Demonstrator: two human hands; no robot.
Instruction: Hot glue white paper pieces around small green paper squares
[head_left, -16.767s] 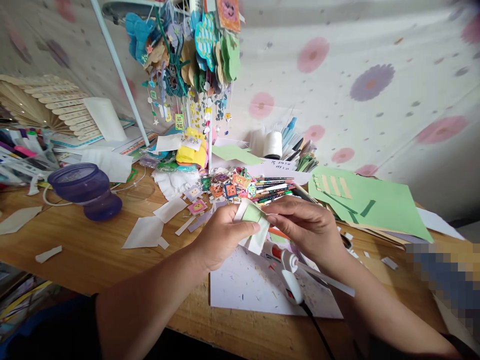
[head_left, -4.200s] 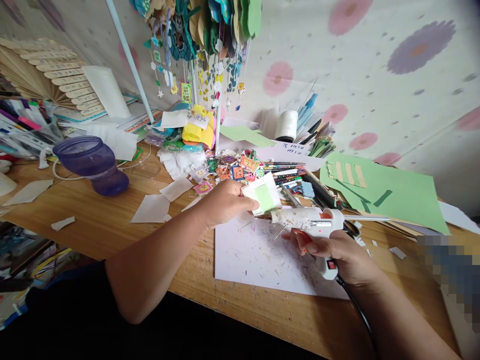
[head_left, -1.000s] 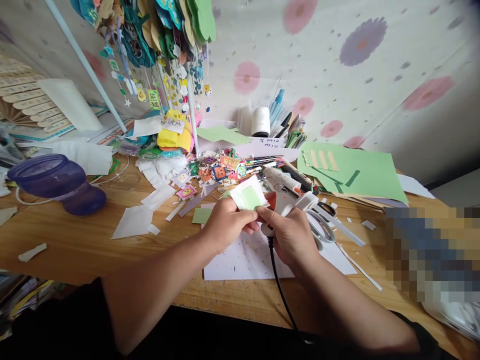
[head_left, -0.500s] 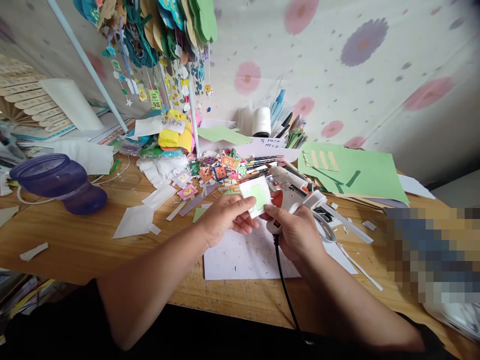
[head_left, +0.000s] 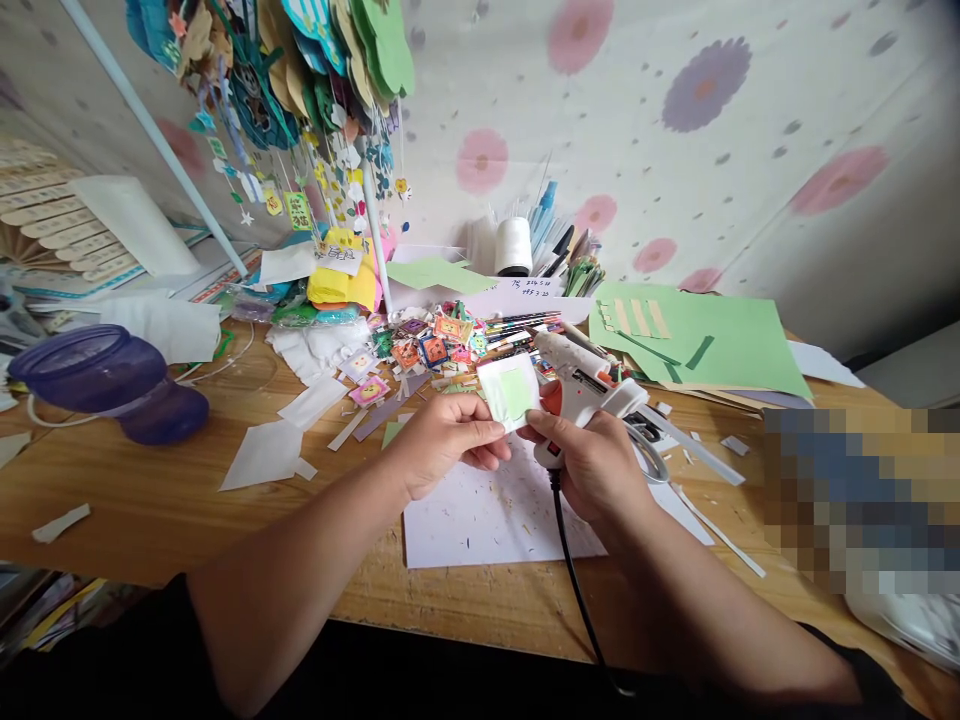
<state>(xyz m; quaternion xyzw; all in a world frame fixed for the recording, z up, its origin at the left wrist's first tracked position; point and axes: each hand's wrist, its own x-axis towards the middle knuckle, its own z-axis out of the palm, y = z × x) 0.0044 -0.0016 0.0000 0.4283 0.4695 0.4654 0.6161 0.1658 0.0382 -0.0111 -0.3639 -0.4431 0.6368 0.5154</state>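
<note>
My left hand [head_left: 456,432] pinches the lower left of a small white paper square [head_left: 489,376] with a light green paper piece [head_left: 515,393] on its face. Wrapped round the handle of a white hot glue gun [head_left: 581,385] is my right hand [head_left: 596,455], its thumb touching the square's lower right corner. The gun's nozzle points up and left, just beyond the square, and an orange trigger shows by my fingers. From the handle's base a black cord [head_left: 571,570] runs down over the table edge. Beneath both hands lies a white sheet [head_left: 480,520] with small specks on it.
Small colourful paper cards [head_left: 435,345] are heaped behind my hands. Green paper sheets [head_left: 750,340] lie at the right, a purple translucent container [head_left: 112,385] at the left. A white thread spool [head_left: 513,245] stands at the back. Paper ornaments [head_left: 300,80] hang from a stand.
My left hand's thumb has slid lower on the paper square, and the square is a little more upright. The whole view has shifted slightly. The glue gun stays in my right hand.
</note>
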